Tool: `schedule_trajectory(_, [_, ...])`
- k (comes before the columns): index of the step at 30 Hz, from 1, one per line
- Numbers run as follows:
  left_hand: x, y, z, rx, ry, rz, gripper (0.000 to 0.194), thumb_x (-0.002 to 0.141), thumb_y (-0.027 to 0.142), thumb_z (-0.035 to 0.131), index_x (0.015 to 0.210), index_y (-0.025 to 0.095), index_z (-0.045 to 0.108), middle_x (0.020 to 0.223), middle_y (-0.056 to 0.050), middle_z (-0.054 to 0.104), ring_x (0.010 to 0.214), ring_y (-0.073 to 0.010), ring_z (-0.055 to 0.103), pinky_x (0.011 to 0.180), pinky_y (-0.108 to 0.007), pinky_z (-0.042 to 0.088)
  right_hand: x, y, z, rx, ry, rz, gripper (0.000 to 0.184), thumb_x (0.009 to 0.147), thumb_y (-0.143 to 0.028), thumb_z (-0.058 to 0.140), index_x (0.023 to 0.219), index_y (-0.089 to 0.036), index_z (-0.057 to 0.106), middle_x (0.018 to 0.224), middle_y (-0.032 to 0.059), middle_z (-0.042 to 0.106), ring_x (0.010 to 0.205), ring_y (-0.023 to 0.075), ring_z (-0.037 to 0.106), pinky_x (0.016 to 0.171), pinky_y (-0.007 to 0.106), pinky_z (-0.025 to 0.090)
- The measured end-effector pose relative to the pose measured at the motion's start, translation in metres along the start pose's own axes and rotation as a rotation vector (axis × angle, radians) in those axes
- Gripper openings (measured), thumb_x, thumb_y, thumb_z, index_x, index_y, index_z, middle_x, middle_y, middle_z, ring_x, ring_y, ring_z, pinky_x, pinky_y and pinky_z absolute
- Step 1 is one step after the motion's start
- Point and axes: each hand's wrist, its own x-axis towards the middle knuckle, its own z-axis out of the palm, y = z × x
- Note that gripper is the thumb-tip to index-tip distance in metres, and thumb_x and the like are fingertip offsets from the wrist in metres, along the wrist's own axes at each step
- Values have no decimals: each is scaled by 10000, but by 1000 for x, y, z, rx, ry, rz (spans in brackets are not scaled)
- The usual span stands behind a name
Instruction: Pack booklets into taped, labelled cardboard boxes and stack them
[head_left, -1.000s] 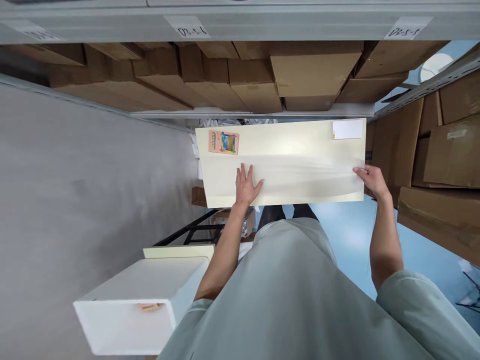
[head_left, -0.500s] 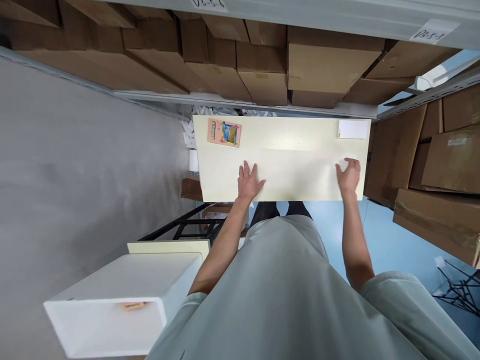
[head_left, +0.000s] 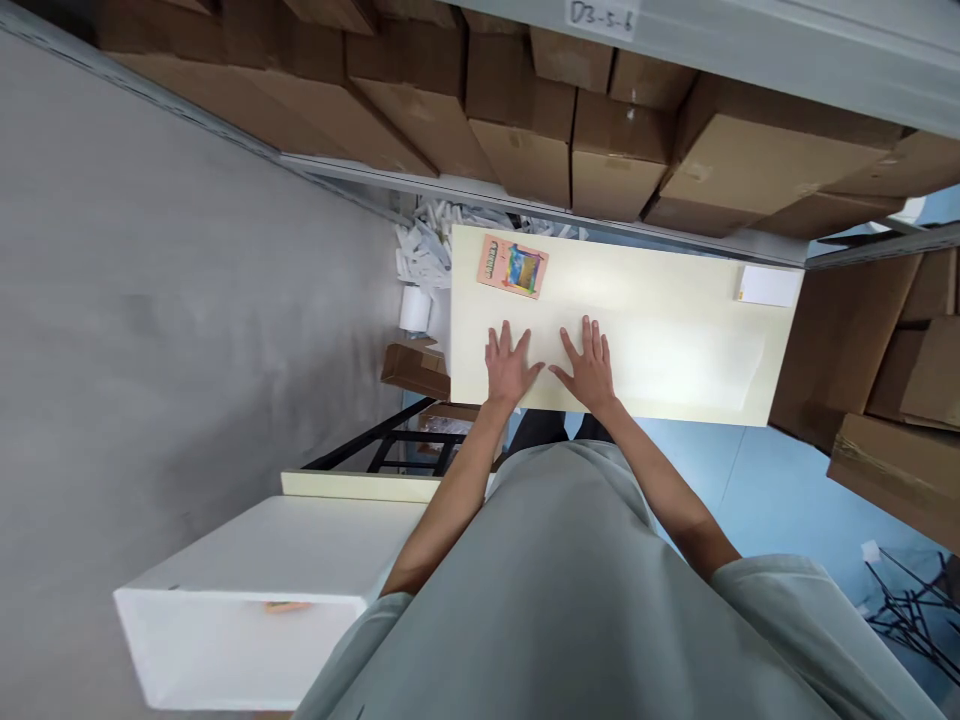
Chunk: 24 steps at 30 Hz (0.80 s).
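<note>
A long cream tabletop (head_left: 660, 275) lies in front of me. My left hand (head_left: 508, 368) rests flat on it near the front edge, fingers spread, with nothing held. Beside it, my right hand (head_left: 589, 365) is also open and flat, its thumb close to the left thumb. Just beyond the left hand is a pink booklet-like item (head_left: 513, 266) with a colourful picture, slightly tilted. At the far right corner sits a small white pad or box (head_left: 769, 286) with a yellow mark. A faint pale edge shows on the right of the surface; I cannot tell what it belongs to.
Cardboard boxes (head_left: 517, 150) fill the shelf beyond the table, and more boxes (head_left: 896, 480) stand at the right. A white open-fronted cabinet (head_left: 255, 560) is at the lower left. White scraps (head_left: 431, 250) and a white roll (head_left: 415, 308) lie beside the table's left end.
My right hand has moved left across the tabletop, from the right end to beside my left hand, and has flattened. The view has turned, shifting the table rightward in the picture.
</note>
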Motion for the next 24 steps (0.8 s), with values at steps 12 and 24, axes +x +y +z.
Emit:
schedule_trajectory(12, [32,-30,-33,-428,78,-7,533,1012,402,686,1500,193,640,1564,-186,626,1478,-381,546,1265,-555,418,58,-14,3,51,198,19,737,1077,-503,584,1723,-207,388,1867,155,124,1734,409,46,1342,697,231])
schedule_trajectory(24, [111,-21,-45,-1544,-32,-625,162,895,246,838,974,171,718,1071,-120,800,1058,-215,788,1097,-431,603,196,-61,-7,179,63,28,475,969,-363,728,1402,-168,733,1708,136,483,1560,422,437,1297,616,420])
